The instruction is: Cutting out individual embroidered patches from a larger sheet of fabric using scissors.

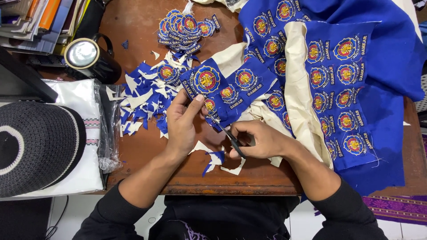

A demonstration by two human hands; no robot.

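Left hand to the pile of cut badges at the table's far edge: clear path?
Probably yes. The left hand pinches the blue badge strip; once it lets go, only flat fabric scraps lie before the badge pile.

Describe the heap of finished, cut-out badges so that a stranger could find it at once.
Start at the brown wooden table, at its far edge. The heap of cut badges lies right of the black mug. Unlike the blue and white scraps nearer, these are whole, trimmed emblems stacked together.
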